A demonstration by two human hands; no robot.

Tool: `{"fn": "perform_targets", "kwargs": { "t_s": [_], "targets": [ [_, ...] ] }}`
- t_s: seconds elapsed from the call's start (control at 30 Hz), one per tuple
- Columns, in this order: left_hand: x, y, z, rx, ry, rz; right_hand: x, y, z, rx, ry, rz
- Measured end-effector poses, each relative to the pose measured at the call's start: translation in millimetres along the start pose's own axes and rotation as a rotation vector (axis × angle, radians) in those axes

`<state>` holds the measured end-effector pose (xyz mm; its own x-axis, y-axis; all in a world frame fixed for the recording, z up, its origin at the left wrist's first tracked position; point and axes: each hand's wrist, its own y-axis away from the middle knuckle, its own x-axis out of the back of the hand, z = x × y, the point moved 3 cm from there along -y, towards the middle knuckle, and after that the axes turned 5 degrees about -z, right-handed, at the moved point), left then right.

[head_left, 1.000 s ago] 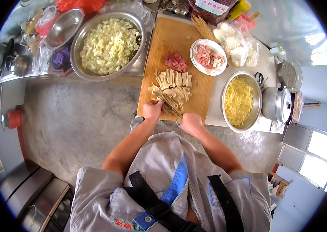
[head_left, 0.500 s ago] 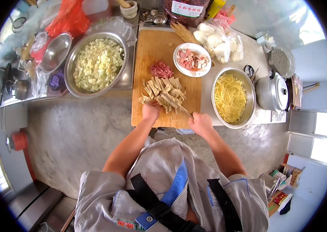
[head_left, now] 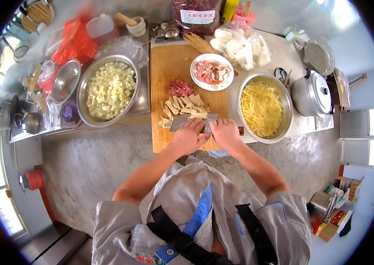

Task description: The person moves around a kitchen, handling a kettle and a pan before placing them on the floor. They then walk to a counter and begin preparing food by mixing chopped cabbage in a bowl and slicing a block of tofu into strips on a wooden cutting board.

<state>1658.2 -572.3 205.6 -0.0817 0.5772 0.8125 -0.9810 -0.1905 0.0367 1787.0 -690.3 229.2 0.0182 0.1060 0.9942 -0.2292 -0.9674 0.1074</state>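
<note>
Cleaver lies flat and low on the wooden cutting board, its broad blade sideways, right against the near edge of the pale tofu strips. Left hand presses down on top of the blade, palm over the steel, fingers spread rather than curled. Right hand sits just beside it, closed at the handle end of the knife; the grip itself is hidden under the knuckles. Both hands are touching at the near end of the board, forearms coming up from the grey jacket below.

Just beyond the strips, a small heap of red minced meat rests mid-board. Further up and right, a white plate of sliced meat overlaps the board's edge. To the right of the hands, a steel bowl of shredded yellow potato stands on the counter, with a lidded steel pot past it. To the left, a big steel basin of chopped cabbage sits close against the board, an empty steel bowl beside that. Up top, a bag of white eggs and a red plastic bag.
</note>
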Motion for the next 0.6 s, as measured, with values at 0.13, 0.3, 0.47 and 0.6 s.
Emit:
{"fn": "perform_targets", "kwargs": {
  "t_s": [0.13,0.3,0.47,0.6],
  "targets": [
    [-10.4,-37.5,-31.1,0.113,0.102,-0.157,-7.6,26.0,3.2,0.037,-0.02,-0.001],
    [34.9,-12.6,-8.6,0.14,0.232,0.084,-14.7,81.2,25.4,-0.146,-0.166,0.112],
    [-0.2,7.6,3.4,-0.21,-0.035,-0.017,-17.3,89.9,14.3,-0.292,-0.263,0.242],
    [-16.6,-27.0,-35.2,-0.077,-0.322,-0.046,-30.0,92.5,-3.5,-0.339,-0.323,0.22]
  ]
}}
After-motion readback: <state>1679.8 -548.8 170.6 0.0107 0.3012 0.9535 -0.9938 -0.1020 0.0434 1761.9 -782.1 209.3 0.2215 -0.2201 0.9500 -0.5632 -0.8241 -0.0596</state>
